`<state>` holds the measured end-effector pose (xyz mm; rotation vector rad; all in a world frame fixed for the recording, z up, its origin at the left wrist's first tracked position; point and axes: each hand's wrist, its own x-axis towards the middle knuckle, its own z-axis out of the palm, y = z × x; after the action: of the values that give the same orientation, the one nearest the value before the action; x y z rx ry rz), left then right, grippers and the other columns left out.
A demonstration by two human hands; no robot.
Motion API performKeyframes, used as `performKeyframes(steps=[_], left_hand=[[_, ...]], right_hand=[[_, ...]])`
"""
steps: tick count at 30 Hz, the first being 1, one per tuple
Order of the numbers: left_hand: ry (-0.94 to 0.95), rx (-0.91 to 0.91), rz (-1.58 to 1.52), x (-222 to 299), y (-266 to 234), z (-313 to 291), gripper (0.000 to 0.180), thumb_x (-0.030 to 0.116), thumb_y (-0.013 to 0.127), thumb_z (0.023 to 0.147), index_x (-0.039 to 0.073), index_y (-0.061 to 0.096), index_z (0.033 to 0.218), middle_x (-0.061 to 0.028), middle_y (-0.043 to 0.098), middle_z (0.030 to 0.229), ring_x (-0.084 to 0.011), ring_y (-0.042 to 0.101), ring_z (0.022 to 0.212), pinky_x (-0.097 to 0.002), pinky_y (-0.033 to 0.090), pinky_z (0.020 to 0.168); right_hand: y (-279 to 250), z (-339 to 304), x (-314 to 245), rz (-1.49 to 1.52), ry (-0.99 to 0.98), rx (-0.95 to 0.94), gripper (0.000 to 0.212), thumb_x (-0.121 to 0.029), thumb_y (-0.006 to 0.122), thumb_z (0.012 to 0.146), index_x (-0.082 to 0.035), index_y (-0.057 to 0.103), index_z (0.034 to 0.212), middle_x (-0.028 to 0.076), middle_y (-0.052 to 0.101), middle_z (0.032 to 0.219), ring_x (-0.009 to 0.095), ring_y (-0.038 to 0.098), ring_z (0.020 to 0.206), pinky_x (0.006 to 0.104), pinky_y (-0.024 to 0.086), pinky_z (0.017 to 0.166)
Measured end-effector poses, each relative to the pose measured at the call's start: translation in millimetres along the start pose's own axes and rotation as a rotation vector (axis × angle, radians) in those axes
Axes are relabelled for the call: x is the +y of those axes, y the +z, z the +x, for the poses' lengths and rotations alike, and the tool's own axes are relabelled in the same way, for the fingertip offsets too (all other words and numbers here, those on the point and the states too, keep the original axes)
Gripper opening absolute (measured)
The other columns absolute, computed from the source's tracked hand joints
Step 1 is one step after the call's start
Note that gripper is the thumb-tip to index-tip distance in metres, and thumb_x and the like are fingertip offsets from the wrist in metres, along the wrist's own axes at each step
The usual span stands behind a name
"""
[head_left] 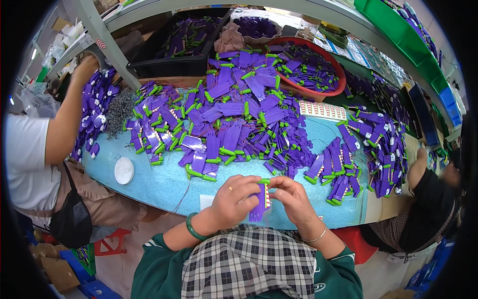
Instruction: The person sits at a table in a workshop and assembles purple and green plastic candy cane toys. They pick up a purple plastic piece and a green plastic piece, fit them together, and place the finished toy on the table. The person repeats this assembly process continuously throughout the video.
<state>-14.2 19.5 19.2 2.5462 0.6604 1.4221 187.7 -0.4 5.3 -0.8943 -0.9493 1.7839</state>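
Note:
My left hand [230, 202] is closed around a flat purple plastic piece [256, 213], held upright over the table's near edge. The piece has a bright green end at its top, and a red, yellow and white striped sticker [267, 197] runs down its right side. At the upper right corner, the bent fingers of my right hand [297, 203] pinch the same piece next to the sticker. Part of the piece is hidden behind my left fingers. Beyond my hands, a large heap of similar purple-and-green pieces [231, 132] covers the blue tabletop [149, 187].
A smaller pile [336, 167] lies to the right. A round white lid [124, 170] rests at left. Behind stand a red basin [342, 79], a black crate [164, 65] and a sticker sheet [323, 110]. Co-workers sit on both sides; a metal shelf bar [199, 10] crosses above.

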Motion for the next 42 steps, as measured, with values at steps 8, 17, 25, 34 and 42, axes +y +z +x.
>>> performKeyframes(steps=[8, 17, 25, 34, 42], left_hand=[[0.276, -0.006, 0.051, 3, 9, -9, 0.020, 0.000, 0.068, 0.065, 0.006, 0.056, 0.080, -0.0080, 0.058, 0.094, -0.0230, 0.061, 0.089, -0.0306, 0.056, 0.067], [0.325, 0.006, 0.026, 7, 6, -12, 0.014, -0.003, 0.067, 0.068, 0.002, 0.061, 0.079, -0.0108, 0.060, 0.090, -0.0253, 0.063, 0.085, -0.0309, 0.058, 0.066], [0.097, -0.012, -0.086, 8, 15, -15, 0.014, -0.004, 0.067, 0.068, 0.001, 0.061, 0.080, -0.0119, 0.061, 0.085, -0.0257, 0.064, 0.079, -0.0328, 0.057, 0.065], [-0.564, -0.298, -0.440, -15, 50, 6, 0.017, 0.005, 0.070, 0.076, 0.002, 0.061, 0.091, -0.0081, 0.057, 0.080, -0.0232, 0.059, 0.070, -0.0306, 0.047, 0.061], [-0.258, -0.279, 0.181, -46, 70, 7, 0.020, 0.001, 0.062, 0.071, 0.005, 0.063, 0.090, -0.0088, 0.057, 0.086, -0.0258, 0.058, 0.082, -0.0344, 0.049, 0.064]], right_hand=[[9, 4, -11, 0.023, 0.074, -0.037, 0.005, -0.008, 0.064, 0.085, -0.004, 0.063, 0.082, -0.003, 0.061, 0.079, 0.004, 0.051, 0.072, 0.0209, 0.041, 0.067], [19, -7, -6, 0.051, 0.332, -0.045, 0.024, -0.018, 0.057, 0.093, -0.005, 0.063, 0.074, -0.004, 0.058, 0.070, 0.002, 0.046, 0.065, 0.0209, 0.037, 0.059], [-10, -38, -7, -0.125, 0.244, -0.170, 0.028, -0.020, 0.055, 0.092, -0.001, 0.062, 0.072, 0.006, 0.062, 0.075, 0.012, 0.055, 0.070, 0.0255, 0.043, 0.068], [-34, -24, 33, -0.312, -0.320, 0.253, 0.016, 0.003, 0.056, 0.086, 0.000, 0.056, 0.102, 0.005, 0.057, 0.098, 0.016, 0.059, 0.086, 0.0345, 0.055, 0.077], [-44, -26, 27, -0.164, -0.311, 0.340, 0.033, 0.005, 0.056, 0.086, 0.001, 0.055, 0.119, 0.005, 0.053, 0.102, 0.015, 0.058, 0.093, 0.0330, 0.058, 0.078]])
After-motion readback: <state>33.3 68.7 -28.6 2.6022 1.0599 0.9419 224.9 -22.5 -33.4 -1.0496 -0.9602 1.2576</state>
